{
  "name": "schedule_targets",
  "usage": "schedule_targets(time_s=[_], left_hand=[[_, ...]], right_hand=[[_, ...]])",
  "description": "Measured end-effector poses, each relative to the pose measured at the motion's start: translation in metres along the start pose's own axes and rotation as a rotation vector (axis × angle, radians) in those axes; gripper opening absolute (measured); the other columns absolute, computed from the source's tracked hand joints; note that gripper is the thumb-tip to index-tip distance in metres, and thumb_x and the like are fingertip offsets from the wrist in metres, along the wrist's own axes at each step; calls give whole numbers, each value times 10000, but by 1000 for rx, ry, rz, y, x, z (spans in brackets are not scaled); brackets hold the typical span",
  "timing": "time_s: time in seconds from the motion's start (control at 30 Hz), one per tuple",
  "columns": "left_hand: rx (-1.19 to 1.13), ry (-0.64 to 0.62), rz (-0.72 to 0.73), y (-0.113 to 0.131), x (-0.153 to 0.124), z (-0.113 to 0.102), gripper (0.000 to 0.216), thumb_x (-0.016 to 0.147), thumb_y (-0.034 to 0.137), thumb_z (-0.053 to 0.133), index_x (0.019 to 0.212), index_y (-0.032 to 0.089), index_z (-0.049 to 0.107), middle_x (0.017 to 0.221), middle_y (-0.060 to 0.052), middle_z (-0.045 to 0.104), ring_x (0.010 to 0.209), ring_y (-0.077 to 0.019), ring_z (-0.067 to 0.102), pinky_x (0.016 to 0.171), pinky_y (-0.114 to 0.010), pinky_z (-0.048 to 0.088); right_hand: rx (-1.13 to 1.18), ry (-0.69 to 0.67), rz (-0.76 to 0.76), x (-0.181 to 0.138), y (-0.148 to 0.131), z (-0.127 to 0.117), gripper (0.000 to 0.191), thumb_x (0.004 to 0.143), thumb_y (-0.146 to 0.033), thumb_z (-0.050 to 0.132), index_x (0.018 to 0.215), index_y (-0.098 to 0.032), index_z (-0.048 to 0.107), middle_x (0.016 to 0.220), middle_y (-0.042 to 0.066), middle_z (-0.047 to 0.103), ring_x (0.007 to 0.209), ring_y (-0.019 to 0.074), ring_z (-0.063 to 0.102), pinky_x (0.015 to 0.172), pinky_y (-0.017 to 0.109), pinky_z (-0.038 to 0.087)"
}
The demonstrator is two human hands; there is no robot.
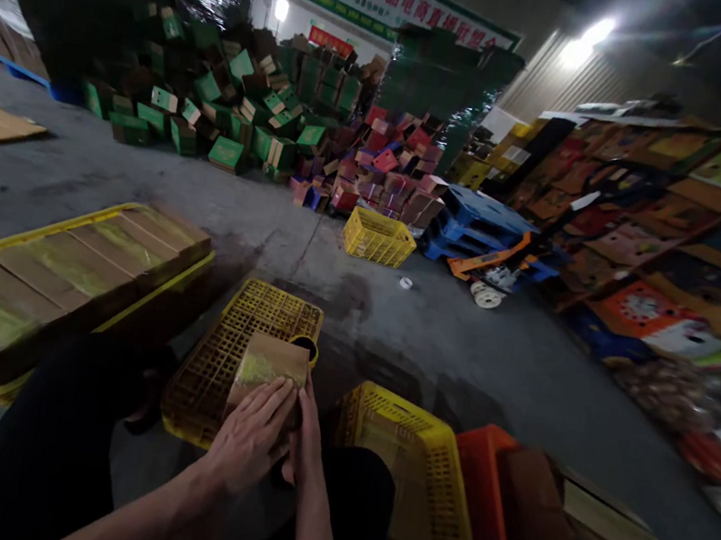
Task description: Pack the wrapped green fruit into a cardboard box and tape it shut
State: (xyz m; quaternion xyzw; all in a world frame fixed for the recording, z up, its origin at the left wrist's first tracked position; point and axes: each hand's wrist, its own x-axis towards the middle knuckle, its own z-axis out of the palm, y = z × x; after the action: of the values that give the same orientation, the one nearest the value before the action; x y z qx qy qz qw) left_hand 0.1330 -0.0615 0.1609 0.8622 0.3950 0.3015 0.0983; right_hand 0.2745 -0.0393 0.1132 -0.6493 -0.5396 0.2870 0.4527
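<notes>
A small cardboard box [271,356] with a strip of yellowish tape sits on an upturned yellow plastic crate [257,308] in front of me. My left hand [257,428] lies flat over the box's near part, its fingers stretched forward and pressed on the cardboard. Against the box's right side is my right hand [306,436], fingers along the edge and the lower ones curled in; the palm is hidden. Just behind the box, on the crate, a tape roll or dispenser [304,351] shows a dark round opening.
To the left, a yellow crate [118,209] holds several taped boxes. At right stand another yellow crate [374,392] and an orange crate [491,439] with cardboard. Farther off are a yellow basket [380,238], a pallet jack [492,264], blue pallets [481,212] and piled green boxes [224,153].
</notes>
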Motion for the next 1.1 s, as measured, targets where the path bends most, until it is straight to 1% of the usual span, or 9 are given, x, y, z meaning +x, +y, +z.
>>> schedule_targets(time_s=[0.13,0.23,0.43,0.57,0.63,0.73,0.87,1.0,1.1], left_hand=[[-3,9,11,0,4,2,724,865,259,564,1540,178,316,1558,-126,399,1438,-296,369,1164,-474,341],[12,3,18,-2,4,3,727,857,234,561,1539,180,316,1555,-119,405,1436,-292,373,1162,-475,346],[18,1,39,-2,5,-1,739,852,231,566,1541,177,304,1556,-114,406,1436,-296,372,1158,-475,356],[51,-23,32,0,6,-5,733,835,194,563,1526,155,323,1553,-127,409,1433,-290,378,1159,-466,354],[56,-30,24,1,7,-5,729,830,196,573,1517,150,336,1548,-130,415,1432,-288,380,1164,-464,348],[49,-25,10,1,7,-5,720,826,183,571,1510,163,347,1539,-124,431,1427,-282,388,1163,-464,352],[33,-13,6,4,9,-8,662,846,203,568,1484,177,393,1523,-117,456,1408,-289,417,1138,-475,387],[44,31,-23,9,16,-12,532,901,268,551,1419,168,484,1458,-131,529,1365,-298,471,1127,-476,404],[69,38,-49,11,25,-14,496,940,279,505,1419,150,488,1449,-142,536,1347,-288,494,1136,-466,392]], right_hand=[[217,-70,46,5,-7,-5,614,966,-326,260,1561,-176,272,1378,74,615,1271,223,579,995,365,507],[345,-97,68,10,-12,-9,668,911,-278,314,1566,-167,252,1403,65,593,1256,234,593,998,358,508],[363,0,184,22,-19,-12,637,870,-352,440,1487,-193,445,1495,24,494,1366,228,477,1113,341,405],[497,20,246,32,-23,-11,609,819,-361,518,1414,-237,547,1471,-16,523,1390,234,445,1139,343,369],[511,45,272,35,-27,-12,589,793,-362,556,1372,-261,592,1463,-32,531,1404,243,424,1151,351,352],[502,62,261,39,-32,-14,556,792,-357,570,1341,-280,620,1467,-40,526,1397,243,431,1148,351,356],[509,65,228,44,-34,-13,539,796,-344,565,1325,-261,629,1422,-10,577,1342,242,495,1117,353,393],[513,72,192,47,-31,-9,510,811,-402,587,1295,-250,642,1389,18,608,1324,246,511,1099,359,415],[525,69,163,48,-27,-7,514,815,-458,608,1277,-236,649,1395,47,602,1323,258,514,1105,388,412]])
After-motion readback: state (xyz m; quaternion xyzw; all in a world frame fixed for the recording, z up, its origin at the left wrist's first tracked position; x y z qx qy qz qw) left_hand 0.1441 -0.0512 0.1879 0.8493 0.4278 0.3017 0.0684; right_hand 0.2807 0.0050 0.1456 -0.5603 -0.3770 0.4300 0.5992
